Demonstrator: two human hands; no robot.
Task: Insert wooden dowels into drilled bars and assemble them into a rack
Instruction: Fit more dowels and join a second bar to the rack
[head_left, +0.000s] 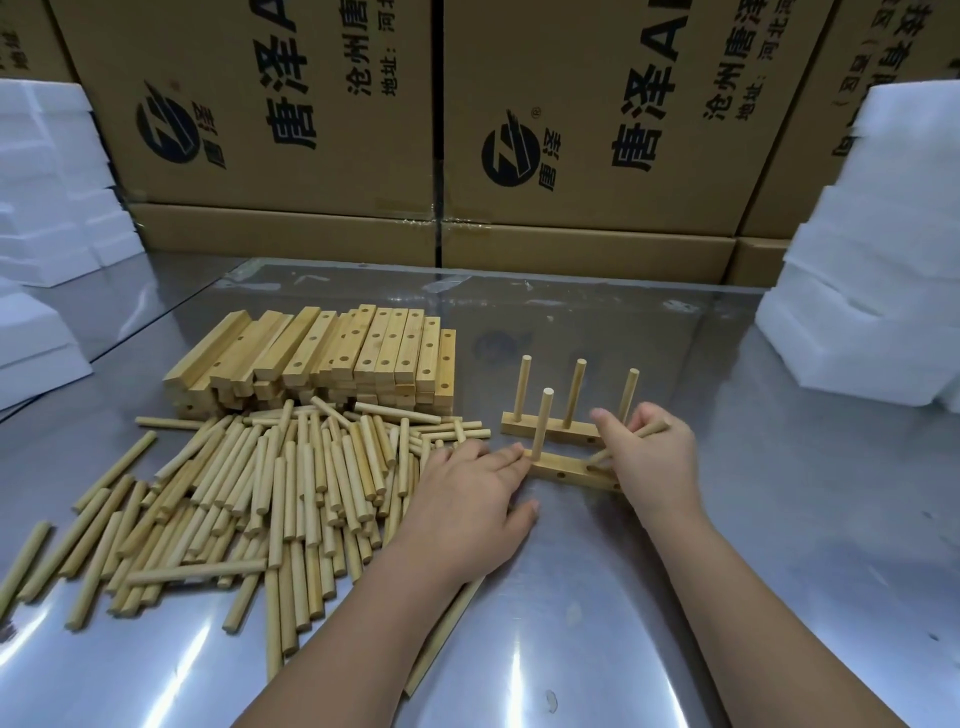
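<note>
Cardboard boxes (249, 171) printed 唐泽 behind; right hand (650, 460) grips a dowel (652, 429).

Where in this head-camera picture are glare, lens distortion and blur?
Head view: white glare streaks cross the shiny steel table near the bottom edge; the wide lens tilts the brown cardboard boxes outward; the right hand and the pale wooden dowel it holds look soft; the dowel pile is sharper.

Two drilled bars are in work: the far bar (550, 429) carries three upright dowels (575, 389), the near bar (571, 472) a single dowel (543, 421). The right hand (649, 457) holds a fifth dowel (647, 430). The loose dowels (260, 493) at nine o'clock and the stacked bars (337, 358) at ten o'clock are too many to count.
</note>
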